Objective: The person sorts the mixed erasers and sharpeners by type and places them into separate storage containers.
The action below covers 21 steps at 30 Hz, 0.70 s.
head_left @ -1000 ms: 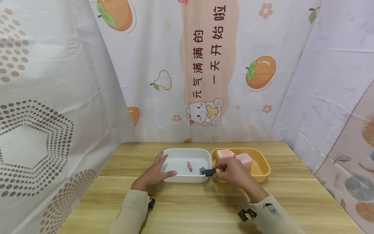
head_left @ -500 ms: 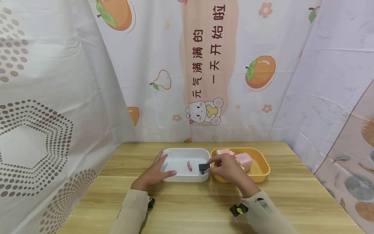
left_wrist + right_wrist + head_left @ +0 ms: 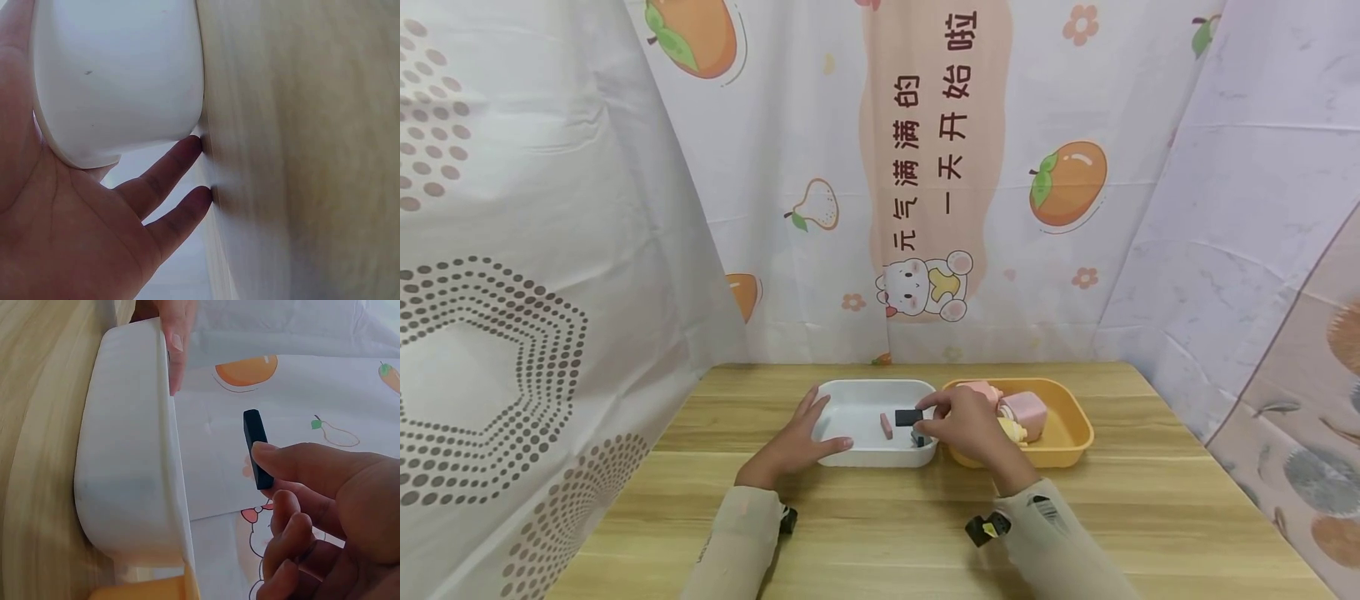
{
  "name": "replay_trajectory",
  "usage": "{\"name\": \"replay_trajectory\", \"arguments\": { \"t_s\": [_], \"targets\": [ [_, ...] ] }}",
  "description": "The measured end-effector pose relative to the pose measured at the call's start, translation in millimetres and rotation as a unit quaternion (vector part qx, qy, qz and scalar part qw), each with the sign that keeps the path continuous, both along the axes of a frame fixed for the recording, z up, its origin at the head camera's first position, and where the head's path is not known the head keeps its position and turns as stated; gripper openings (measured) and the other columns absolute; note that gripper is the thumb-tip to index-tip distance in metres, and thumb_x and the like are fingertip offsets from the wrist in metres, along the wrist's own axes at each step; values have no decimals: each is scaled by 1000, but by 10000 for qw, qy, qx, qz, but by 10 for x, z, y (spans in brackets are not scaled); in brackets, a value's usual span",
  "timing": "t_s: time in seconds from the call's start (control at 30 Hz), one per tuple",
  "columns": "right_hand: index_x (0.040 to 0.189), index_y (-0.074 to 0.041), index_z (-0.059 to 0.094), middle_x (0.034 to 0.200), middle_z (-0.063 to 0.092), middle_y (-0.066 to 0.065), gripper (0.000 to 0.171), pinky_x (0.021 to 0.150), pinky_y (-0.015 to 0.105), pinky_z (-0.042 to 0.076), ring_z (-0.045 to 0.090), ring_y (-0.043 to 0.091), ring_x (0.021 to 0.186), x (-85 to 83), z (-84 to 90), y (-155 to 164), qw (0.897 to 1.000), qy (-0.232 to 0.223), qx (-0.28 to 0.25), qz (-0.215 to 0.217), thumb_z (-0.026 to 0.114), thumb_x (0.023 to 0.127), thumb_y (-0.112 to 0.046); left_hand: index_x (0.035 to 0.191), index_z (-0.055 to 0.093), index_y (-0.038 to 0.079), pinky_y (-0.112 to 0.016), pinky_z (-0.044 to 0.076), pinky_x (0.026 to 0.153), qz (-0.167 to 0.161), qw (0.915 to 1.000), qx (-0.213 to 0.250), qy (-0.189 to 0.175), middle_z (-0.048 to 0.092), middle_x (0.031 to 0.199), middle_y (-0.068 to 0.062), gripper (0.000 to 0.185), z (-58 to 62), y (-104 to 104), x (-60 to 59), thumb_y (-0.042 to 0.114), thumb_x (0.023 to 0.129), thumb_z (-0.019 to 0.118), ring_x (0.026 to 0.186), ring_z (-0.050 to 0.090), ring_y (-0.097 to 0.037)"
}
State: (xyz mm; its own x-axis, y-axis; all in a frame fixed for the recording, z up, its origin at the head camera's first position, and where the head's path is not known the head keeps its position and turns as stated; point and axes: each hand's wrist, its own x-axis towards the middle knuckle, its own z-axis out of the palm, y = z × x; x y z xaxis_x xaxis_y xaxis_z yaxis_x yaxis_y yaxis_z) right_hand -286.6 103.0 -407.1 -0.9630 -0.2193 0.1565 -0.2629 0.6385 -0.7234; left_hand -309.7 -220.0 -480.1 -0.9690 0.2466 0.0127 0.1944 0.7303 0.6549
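Over white tray (image 3: 859, 392), right hand (image 3: 964, 425) pinches black block (image 3: 907, 417).

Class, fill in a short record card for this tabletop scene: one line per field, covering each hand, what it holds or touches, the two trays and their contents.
Right hand: right hand pinches a black block over the white tray
Left hand: left hand rests open against the white tray's left side, thumb along its near rim
White tray contents: a small pink piece and a dark piece, partly hidden by the right hand
Yellow tray: yellow tray sits right beside the white tray, holding pink blocks
Surface: wooden table
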Motion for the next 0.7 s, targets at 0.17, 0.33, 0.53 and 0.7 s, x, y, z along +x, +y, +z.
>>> {"name": "replay_trajectory", "arguments": {
  "t_s": [0.17,0.33,0.53,0.7],
  "targets": [
    [102,-23,82,73,62,1,23,53,28,42,55,18,68,-25,-20,-43,9999,-97,-94,-53,89,81,-26,166,23,15,-67,27,120,7,10000,15,7,-5,176,-4,109,0,-1,-6,67,85,74,159,17,-40],
    [102,-24,82,75,62,1,22,55,28,43,56,19,70,-40,-55,-59,9997,-139,-201,-65,89,82,-26,166,23,16,-68,27,120,50,10000,-12,-35,-5,176,-3,111,10,-4,-3,69,84,74,159,18,-40],
    [103,-22,82,75,62,2,22,54,28,42,56,20,70,-36,-85,-67,9994,-163,-303,-44,88,82,-25,166,23,17,-67,27,120,77,9999,-76,-78,-5,176,-2,110,-1,2,0,70,84,73,159,17,-38],
    [102,-22,82,74,62,2,22,54,29,41,55,20,69,-34,-86,-72,9993,-159,-341,-89,88,81,-23,166,23,18,-66,27,121,83,9999,-76,-65,-5,176,-2,109,5,11,3,70,84,72,159,17,-38]
  ]
}}
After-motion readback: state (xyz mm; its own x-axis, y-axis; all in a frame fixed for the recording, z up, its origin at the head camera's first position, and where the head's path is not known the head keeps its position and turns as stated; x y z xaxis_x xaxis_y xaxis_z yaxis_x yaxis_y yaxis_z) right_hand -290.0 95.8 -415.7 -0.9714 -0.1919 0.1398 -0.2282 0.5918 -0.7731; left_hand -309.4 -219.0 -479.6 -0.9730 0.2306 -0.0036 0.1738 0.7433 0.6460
